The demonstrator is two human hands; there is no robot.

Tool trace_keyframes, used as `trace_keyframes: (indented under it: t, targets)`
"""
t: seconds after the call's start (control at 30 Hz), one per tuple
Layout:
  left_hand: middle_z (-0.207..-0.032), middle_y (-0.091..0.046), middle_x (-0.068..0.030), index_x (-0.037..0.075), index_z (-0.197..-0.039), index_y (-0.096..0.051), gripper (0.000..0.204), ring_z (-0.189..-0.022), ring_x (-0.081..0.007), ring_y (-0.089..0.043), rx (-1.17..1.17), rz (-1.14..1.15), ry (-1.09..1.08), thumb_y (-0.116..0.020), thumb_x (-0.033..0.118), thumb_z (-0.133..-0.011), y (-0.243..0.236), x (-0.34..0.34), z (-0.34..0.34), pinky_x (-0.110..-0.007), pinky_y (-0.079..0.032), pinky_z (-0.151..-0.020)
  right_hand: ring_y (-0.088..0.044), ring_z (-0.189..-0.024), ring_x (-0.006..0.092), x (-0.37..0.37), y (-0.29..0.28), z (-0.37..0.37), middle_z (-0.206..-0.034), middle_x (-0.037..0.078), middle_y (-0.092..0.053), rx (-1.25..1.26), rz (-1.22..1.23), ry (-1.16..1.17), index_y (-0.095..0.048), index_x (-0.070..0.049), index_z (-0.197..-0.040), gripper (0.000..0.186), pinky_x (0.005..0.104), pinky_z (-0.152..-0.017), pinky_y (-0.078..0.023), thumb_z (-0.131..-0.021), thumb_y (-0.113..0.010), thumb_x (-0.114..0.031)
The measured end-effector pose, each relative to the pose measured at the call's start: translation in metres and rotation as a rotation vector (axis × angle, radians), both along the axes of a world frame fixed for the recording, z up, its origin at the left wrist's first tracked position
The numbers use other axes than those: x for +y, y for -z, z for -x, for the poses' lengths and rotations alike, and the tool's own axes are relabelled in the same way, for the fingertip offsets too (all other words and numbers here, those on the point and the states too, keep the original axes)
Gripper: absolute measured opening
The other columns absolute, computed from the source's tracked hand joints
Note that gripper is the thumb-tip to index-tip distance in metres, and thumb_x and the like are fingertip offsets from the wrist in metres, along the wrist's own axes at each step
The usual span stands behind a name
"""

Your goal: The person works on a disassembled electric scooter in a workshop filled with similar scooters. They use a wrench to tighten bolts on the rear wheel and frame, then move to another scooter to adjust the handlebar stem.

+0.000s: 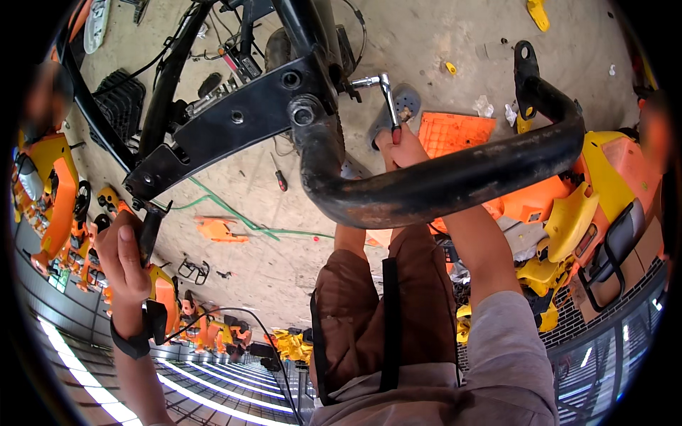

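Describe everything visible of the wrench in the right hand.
The wrench looks like shiny, silver-coloured metal, with a slim shaft and a red and dark handle. In the picture it slants slightly, head uppermost, just right of the black frame and above the bent black bar. A silver socket points left from the head toward the frame; whether it is seated on anything is too small to tell. The right hand grips the handle, hiding its lower end.

Both bare hands are at a black frame, the right gripping a ratchet.
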State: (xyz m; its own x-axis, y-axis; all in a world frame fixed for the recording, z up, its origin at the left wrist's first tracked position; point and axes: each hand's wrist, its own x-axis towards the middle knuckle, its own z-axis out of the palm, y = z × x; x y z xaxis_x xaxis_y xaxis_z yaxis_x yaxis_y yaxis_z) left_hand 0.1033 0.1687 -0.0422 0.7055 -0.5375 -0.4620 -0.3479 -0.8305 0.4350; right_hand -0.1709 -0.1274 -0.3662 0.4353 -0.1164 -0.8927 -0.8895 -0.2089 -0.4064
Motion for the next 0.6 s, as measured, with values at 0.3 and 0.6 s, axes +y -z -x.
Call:
trace_keyframes:
  t: [0.3, 0.6]
  targets:
    - [-0.053, -0.033, -0.009, -0.001, -0.063, -0.038, 0.036, -0.045, -0.0227, -0.032, 0.012, 0.023, -0.017, -0.032, 0.02, -0.091, 0.001, -0.003, 0.0, -0.033, -0.022, -0.047, -0.057, -0.044, 0.0255, -0.042, -0.014, -0.078, -0.057, 0.017, -0.057, 0.311, -0.185, -0.065, -0.056, 0.007, -0.067, 0.01, 0.0385, -0.041, -0.047, -0.069, -0.052, -0.002]
    - [-0.049, -0.034, -0.0084, 0.001, -0.059, -0.04, 0.029, -0.039, -0.025, -0.036, -0.064, 0.033, 0.097, -0.041, 0.014, -0.086, -0.005, -0.005, -0.004, -0.033, -0.025, -0.042, -0.062, -0.074, 0.0324, 0.025, 0.034, 0.041, -0.083, 0.02, -0.062, -0.017, 0.169, 0.092, -0.047, -0.001, -0.111, 0.045, 0.0398, -0.064, -0.048, -0.079, -0.053, -0.031]
